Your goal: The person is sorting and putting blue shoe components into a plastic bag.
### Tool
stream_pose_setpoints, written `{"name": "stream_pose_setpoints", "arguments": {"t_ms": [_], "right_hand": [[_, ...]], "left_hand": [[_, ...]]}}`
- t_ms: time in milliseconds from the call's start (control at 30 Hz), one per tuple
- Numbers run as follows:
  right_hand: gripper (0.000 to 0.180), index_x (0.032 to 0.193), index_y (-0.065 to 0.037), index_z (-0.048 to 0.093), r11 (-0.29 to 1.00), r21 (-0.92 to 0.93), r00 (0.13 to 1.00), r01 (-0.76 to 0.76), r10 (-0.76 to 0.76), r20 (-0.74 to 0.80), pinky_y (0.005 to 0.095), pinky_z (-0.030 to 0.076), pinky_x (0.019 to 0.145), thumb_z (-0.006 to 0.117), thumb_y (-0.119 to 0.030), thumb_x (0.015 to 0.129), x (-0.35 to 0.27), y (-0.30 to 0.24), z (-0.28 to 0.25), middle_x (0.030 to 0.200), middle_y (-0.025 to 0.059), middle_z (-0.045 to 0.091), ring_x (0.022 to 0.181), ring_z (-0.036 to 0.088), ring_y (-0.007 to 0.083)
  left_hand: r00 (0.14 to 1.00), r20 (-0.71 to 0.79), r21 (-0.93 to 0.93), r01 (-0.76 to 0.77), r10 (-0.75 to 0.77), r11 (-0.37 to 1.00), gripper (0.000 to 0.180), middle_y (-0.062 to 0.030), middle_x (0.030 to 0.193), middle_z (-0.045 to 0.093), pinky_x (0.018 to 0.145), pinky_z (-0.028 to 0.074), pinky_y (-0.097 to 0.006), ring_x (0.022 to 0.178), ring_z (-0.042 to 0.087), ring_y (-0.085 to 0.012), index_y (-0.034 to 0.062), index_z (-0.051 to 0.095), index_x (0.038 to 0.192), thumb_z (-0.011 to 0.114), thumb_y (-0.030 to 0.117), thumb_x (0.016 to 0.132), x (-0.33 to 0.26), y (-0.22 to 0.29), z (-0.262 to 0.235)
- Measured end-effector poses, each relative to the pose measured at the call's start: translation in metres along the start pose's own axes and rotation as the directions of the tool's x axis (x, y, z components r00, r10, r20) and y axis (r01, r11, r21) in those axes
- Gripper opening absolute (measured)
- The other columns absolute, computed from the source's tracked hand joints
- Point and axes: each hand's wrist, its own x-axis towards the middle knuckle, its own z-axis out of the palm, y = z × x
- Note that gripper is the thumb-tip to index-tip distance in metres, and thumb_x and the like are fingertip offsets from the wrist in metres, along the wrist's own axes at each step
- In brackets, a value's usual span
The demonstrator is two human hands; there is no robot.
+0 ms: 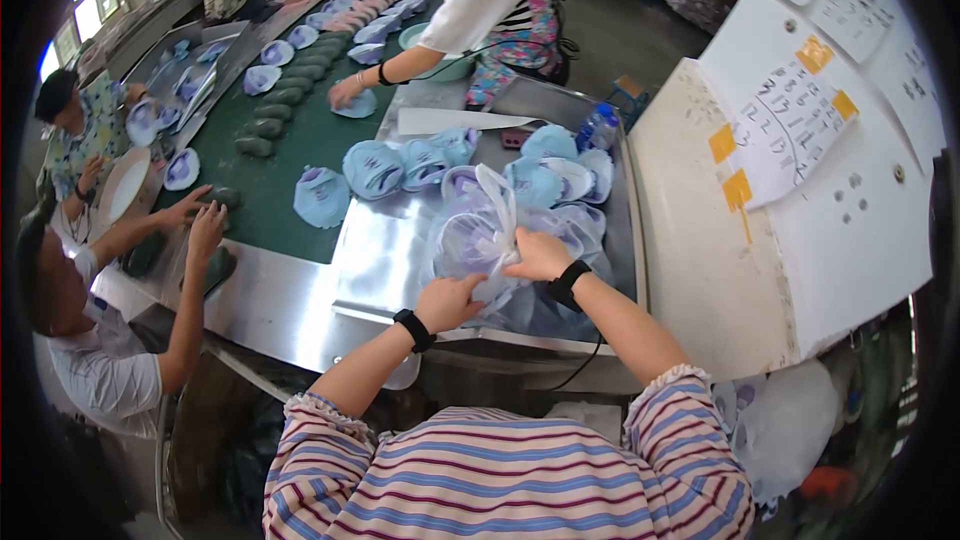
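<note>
clear plastic forms the bag point(480, 230) that both hands grip. the right hand point(538, 254) is closed on the bag's gathered upper part, fingers wrapped over the film. the left hand point(447, 302) is closed on the bag's lower near side, just beside the right hand. each wrist carries a black band, and a thin black cable runs from the right wrist down past the table edge. the bag holds pale blue moulded cups and rests on the steel table point(375, 250), near its front edge, directly ahead of the person. more loose blue cups point(400, 165) lie on the steel surface behind the bag, and a small plastic bottle point(598, 128) stands at the far right corner. left of the table runs a green conveyor belt point(290, 140) carrying dark oval moulds point(265, 125) in a row and further cups. a co-worker at the lower left rests both hands point(200, 220) on the belt's near end. another co-worker at the far end reaches a hand point(345, 92) onto a cup. a white panel point(830, 190) with taped paper sheets stands to the right.
</note>
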Motion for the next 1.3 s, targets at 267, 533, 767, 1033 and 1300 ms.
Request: {"name": "stream_pose_setpoints", "arguments": {"t_ms": [267,533,767,1033,1300], "right_hand": [[0.029,0.092,0.003,0.055,0.789,0.534,0.952,0.305,-0.272,-0.141,0.0262,0.043,0.062,0.057,-0.007,0.065,0.019,-0.085,-0.079,0.075,0.01,0.057,0.068,0.055,0.0128],[0.029,0.1,0.003,0.058,0.686,0.533,0.869,0.495,-0.393,-0.301,0.0229,0.044,0.059,0.05,0.001,0.072,0.044,-0.142,-0.07,0.081,0.0056,0.06,0.067,0.055,0.009],[0.031,0.098,-0.004,0.056,0.721,0.447,0.844,0.53,-0.399,-0.357,0.029,0.045,0.056,0.064,-0.022,0.074,0.059,-0.158,-0.049,0.072,0.0115,0.06,0.063,0.059,0.0224],[0.009,0.081,-0.007,0.06,0.662,0.363,0.75,0.656,-0.518,-0.411,0.0357,0.045,0.054,0.058,-0.015,0.078,0.063,-0.139,-0.059,0.07,0.0116,0.058,0.065,0.059,0.0281],[0.012,0.083,-0.008,0.058,0.605,0.123,0.484,0.787,-0.481,-0.731,0.0366,0.044,0.055,0.059,-0.017,0.075,0.04,-0.129,-0.071,0.077,0.0075,0.056,0.065,0.057,0.025]], "left_hand": [[0.899,-0.394,-0.307,0.068,-0.192,0.949,0.058,-0.0152,0.113,0.048,0.064,0.048,-0.038,0.07,0.06,-0.0273,0.0018,0.037,0.118,0.067,0.016,0.071,-0.007,0.013,-0.111],[0.827,-0.422,-0.53,0.109,-0.373,0.841,0.015,-0.0152,0.074,0.058,0.057,0.044,-0.039,0.065,0.057,-0.0338,0.0002,0.057,0.081,0.056,0.015,0.079,-0.047,-0.038,-0.125],[0.76,-0.495,-0.512,0.134,-0.42,0.848,0.016,-0.0157,0.071,0.055,0.059,0.042,-0.034,0.065,0.054,-0.0313,-0.0011,0.055,0.083,0.051,0.015,0.083,-0.073,-0.059,-0.114],[0.701,-0.497,-0.447,0.299,-0.512,0.843,0.018,-0.016,0.076,0.054,0.06,0.042,-0.037,0.069,0.054,-0.0344,-0.0004,0.055,0.082,0.051,0.017,0.085,-0.064,-0.03,-0.104],[0.678,-0.529,-0.335,0.385,-0.51,0.86,0.022,-0.0165,0.077,0.048,0.059,0.04,-0.041,0.069,0.05,-0.0371,-0.0008,0.048,0.073,0.05,0.017,0.086,-0.054,0.008,-0.092]]}}
